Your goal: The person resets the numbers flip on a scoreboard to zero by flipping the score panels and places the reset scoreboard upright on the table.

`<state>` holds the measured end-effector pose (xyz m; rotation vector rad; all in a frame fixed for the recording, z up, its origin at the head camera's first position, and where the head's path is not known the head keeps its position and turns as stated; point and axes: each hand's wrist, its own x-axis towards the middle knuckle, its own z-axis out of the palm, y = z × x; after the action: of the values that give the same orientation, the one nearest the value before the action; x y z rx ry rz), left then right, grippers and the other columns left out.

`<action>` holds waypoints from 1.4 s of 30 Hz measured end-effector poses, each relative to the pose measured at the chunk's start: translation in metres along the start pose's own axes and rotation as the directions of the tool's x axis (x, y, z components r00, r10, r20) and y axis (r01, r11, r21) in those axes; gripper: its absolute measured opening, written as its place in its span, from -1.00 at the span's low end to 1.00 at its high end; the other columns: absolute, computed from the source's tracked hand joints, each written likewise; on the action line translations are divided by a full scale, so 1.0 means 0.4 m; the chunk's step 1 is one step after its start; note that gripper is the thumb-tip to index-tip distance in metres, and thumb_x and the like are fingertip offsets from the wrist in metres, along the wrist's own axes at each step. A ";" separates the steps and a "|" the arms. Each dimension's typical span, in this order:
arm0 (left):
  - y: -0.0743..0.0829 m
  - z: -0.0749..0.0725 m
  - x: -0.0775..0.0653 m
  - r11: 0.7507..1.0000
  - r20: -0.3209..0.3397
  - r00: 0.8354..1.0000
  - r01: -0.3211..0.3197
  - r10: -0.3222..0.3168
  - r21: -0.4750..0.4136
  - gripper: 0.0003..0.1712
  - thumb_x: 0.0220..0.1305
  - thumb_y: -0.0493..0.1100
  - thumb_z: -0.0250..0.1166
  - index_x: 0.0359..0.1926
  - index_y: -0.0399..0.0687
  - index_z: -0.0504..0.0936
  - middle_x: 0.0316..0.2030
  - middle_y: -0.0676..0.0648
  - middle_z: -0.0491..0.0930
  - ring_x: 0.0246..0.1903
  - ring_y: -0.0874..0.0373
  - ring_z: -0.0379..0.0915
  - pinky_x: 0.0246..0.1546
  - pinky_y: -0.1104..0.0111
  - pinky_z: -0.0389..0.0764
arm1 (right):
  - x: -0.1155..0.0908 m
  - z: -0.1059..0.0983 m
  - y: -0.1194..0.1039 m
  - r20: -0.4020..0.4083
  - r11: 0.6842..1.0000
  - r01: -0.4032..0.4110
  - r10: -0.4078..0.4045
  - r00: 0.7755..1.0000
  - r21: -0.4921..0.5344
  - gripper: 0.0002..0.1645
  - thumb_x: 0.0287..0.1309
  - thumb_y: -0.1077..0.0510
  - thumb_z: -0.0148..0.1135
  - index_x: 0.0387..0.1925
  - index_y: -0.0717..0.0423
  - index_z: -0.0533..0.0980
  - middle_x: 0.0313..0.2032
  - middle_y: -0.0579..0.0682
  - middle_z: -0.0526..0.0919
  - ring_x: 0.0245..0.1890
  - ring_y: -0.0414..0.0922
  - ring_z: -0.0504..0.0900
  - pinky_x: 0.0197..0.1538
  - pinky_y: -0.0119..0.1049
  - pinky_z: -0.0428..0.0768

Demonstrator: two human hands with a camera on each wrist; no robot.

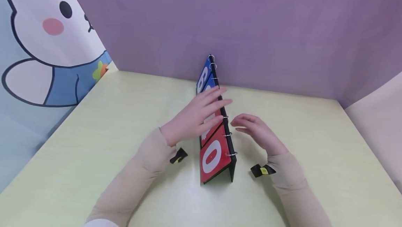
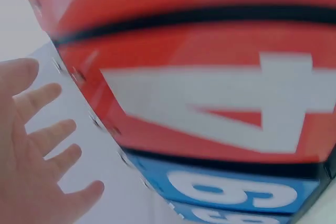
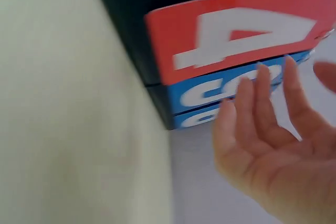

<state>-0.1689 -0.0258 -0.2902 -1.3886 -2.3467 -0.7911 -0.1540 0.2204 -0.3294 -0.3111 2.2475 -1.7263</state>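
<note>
A tabletop flip scoreboard (image 1: 231, 147) stands like a tent, its long side running away from me. Its left face carries a red card with a white 0 (image 1: 218, 169) nearest me, then a red card with a 4 (image 2: 210, 98) and blue number cards (image 2: 236, 187). My left hand (image 1: 191, 118) is spread over the scoreboard's upper edge, fingers straight and holding nothing. Beside the right face hovers my right hand (image 1: 259, 134), its fingers loosely bent and empty. That face shows another red 4 card (image 3: 173, 40) and blue cards beyond (image 3: 199, 95).
The scoreboard stands on a pale yellow table (image 1: 132, 97). Behind it rises a purple backdrop (image 1: 267, 28), close to the scoreboard's far end. A cartoon-printed sheet (image 1: 28, 122) borders the left side. Metal rings (image 1: 230, 154) line the scoreboard's top edge.
</note>
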 end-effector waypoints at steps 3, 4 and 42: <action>0.032 -0.002 -0.027 0.993 -0.006 0.993 -0.114 0.114 0.026 -0.48 0.32 -0.09 0.18 0.26 -0.15 0.41 0.35 -0.22 0.24 0.40 -0.07 0.04 0.43 0.13 0.04 | 0.021 -0.003 0.022 0.066 0.999 -0.045 0.047 0.997 -0.020 -0.53 0.38 0.14 -0.08 0.10 0.48 0.33 -0.03 0.03 0.54 0.01 -0.20 0.53 0.21 -0.23 0.48; 0.040 -0.001 -0.039 0.988 -0.005 0.989 -0.151 0.151 0.033 -0.47 0.31 -0.09 0.19 0.25 -0.17 0.41 0.34 -0.23 0.25 0.39 -0.07 0.07 0.42 0.15 0.06 | 0.027 -0.004 0.026 0.078 0.999 -0.047 0.048 0.996 -0.011 -0.52 0.37 0.14 -0.07 0.12 0.49 0.31 0.00 0.08 0.52 0.02 -0.17 0.52 0.21 -0.23 0.47; 0.110 0.085 -0.153 0.986 0.041 0.986 -0.159 0.161 -0.050 -0.10 0.09 0.04 0.41 0.34 -0.05 0.13 0.38 -0.19 0.11 0.40 -0.01 0.03 0.31 0.14 0.30 | 0.066 -0.134 0.036 -0.152 0.954 -0.216 0.187 0.971 -0.206 -0.51 0.19 0.06 0.24 0.05 0.26 0.38 -0.13 0.01 0.57 -0.13 -0.09 0.51 -0.07 -0.37 0.58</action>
<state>-0.1001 -0.0321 -0.3354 -1.6063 -2.2277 -0.7808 -0.1978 0.2635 -0.3332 -0.0106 2.4737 -1.4341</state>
